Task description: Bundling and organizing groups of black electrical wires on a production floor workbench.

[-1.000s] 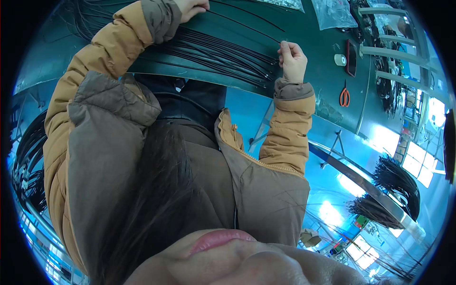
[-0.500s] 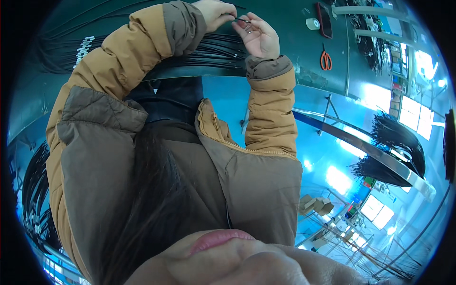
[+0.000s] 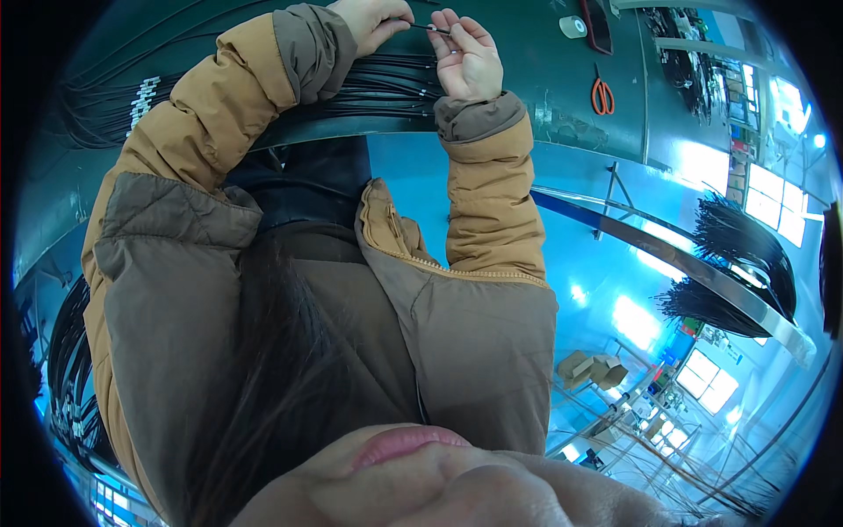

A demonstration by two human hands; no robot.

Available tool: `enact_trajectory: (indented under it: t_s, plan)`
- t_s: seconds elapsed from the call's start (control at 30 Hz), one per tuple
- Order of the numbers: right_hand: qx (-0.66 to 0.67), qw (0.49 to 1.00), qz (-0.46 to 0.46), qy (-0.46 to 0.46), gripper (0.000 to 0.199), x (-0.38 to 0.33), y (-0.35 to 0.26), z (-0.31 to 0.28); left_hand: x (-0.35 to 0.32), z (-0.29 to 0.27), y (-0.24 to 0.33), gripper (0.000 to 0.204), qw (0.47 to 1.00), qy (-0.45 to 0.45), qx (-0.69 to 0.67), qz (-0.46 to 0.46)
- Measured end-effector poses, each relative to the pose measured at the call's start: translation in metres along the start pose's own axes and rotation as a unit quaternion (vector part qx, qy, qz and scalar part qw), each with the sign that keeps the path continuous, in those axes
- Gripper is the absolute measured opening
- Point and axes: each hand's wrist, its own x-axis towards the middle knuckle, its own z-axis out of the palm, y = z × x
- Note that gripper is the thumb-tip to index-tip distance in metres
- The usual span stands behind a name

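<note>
- A thin black cable (image 3: 421, 26) is held up over the far part of the green table (image 3: 555, 81), stretched across the short gap between the two hands.
- By the left hand (image 3: 373, 25), the cable is pinched between thumb and fingers, with its short end section pointed toward the right.
- The right hand (image 3: 471, 63) is turned palm up, its fingers partly spread and curled; the cable's tip is met at the thumb and fingertips, but whether it is gripped there cannot be told.
- Below the hands, a row of black cables (image 3: 378, 85) is laid side by side on the table near its front edge, partly covered by the left sleeve (image 3: 255, 66).
- To the left of that sleeve, a line of white connectors (image 3: 145, 101) is seen among more dark cables.
- To the right of the right hand, and well apart from it, orange-handled scissors (image 3: 602, 97) are laid on the table with the blades pointed away from the wearer.
- Beyond the scissors, a small pale roll (image 3: 572, 27) is placed just beside a dark, red-edged flat object (image 3: 599, 28).
- At the right, thick bundles of black cable (image 3: 746, 241) are hung over a metal rail (image 3: 685, 259).
- Farther down, open cardboard boxes (image 3: 593, 371) are seen.
</note>
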Motion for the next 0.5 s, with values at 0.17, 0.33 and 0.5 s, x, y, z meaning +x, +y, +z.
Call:
enact_trajectory:
  t_s: [0.17,0.33,0.5]
  plan:
    - [0.001,0.998,-0.034,0.048,0.008,-0.002,0.003,0.006,-0.002,0.000,0.002,0.015,1.000,0.005,0.004,0.007]
    - [-0.011,0.995,-0.064,0.079,0.012,-0.005,0.007,0.016,-0.001,0.003,0.003,0.014,1.000,-0.004,0.005,-0.001]
    - [-0.078,0.987,-0.119,0.078,0.020,-0.010,0.014,0.029,-0.010,0.013,-0.011,0.014,0.996,0.050,0.050,0.047]
